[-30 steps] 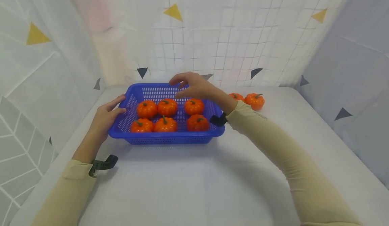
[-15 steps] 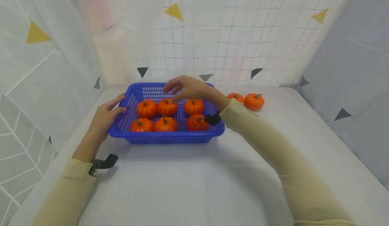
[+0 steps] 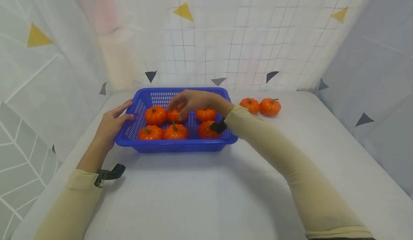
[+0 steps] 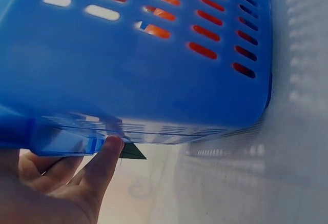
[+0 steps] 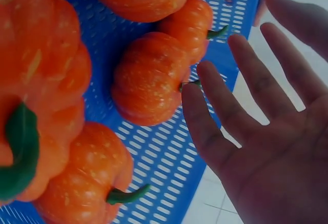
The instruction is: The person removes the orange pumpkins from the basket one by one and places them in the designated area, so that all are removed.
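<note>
A blue plastic basket [image 3: 177, 142] with slotted walls holds several small orange pumpkins with green stems. At its left end, my left hand [image 3: 111, 127] grips the rim, thumb over the top; the left wrist view shows the fingers [image 4: 100, 170] below the rim against the outer wall. My right hand [image 3: 197, 100] reaches over the basket with fingers bent down above the back middle pumpkin [image 3: 173, 117], partly covering it. In the right wrist view its fingers [image 5: 259, 80] are spread and hold nothing, their tips overlapping a pumpkin's stem side [image 5: 151, 80].
Two more pumpkins, one nearer [image 3: 250, 105] and one farther right [image 3: 270, 107], sit on the white table [image 3: 206, 193] right of the basket. Pale cloth walls [image 3: 264, 35] with printed triangles enclose the back and sides.
My right hand has moved left and down, from above the basket's back rim to the back middle pumpkin. My left hand and the basket have stayed in place.
</note>
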A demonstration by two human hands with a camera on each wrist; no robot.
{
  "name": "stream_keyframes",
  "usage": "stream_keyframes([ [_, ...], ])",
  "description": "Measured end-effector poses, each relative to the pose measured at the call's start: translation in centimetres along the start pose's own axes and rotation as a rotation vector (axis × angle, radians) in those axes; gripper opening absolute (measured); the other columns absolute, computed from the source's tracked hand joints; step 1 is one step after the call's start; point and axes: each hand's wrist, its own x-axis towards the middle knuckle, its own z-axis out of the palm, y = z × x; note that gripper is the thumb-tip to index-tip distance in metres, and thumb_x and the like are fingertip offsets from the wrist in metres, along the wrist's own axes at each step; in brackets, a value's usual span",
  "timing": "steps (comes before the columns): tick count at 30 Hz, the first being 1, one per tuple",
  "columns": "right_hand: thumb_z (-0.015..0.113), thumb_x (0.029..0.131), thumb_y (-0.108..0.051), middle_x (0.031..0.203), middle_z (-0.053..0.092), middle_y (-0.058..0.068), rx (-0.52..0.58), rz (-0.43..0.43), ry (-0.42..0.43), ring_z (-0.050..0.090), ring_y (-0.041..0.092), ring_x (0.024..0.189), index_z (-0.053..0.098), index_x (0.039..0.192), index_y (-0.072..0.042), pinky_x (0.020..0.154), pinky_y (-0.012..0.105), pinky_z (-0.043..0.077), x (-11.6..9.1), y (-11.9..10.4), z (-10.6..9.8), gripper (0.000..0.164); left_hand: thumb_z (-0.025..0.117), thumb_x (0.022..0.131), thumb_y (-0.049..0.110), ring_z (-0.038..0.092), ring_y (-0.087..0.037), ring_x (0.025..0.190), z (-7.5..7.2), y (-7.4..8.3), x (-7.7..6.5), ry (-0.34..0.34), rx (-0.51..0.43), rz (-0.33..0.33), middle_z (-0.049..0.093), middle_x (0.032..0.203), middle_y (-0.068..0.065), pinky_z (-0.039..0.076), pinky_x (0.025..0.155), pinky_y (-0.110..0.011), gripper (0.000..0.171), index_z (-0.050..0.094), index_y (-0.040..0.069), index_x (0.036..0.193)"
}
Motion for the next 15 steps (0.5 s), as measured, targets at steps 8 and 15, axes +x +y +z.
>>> stream_keyframes([
  [8,0.068,0.094,0.003,0.147,0.056,0.018,0.049,0.041,-0.084,0.050,0.038,0.136,0.056,0.145,0.002,0.103,0.040,0.052,0.66,0.72,0.27,0.052,0.057,0.107,0.022,0.015,-0.029,0.157,0.03,0.15,-0.15,0.005,0.004,0.008,0.030,0.168,-0.005,0.015,0.123,-0.055,0.057,0.040,0.013,0.160],
  [15,0.066,0.092,0.009,0.149,0.055,0.015,0.065,0.060,-0.119,0.054,0.029,0.132,0.061,0.142,-0.001,0.102,0.038,0.052,1.05,1.00,0.79,0.051,0.057,0.107,0.022,0.016,-0.029,0.157,0.06,0.00,-0.14,0.000,0.005,0.016,0.029,0.168,-0.005,0.015,0.123,-0.055,0.056,0.040,0.014,0.160],
])
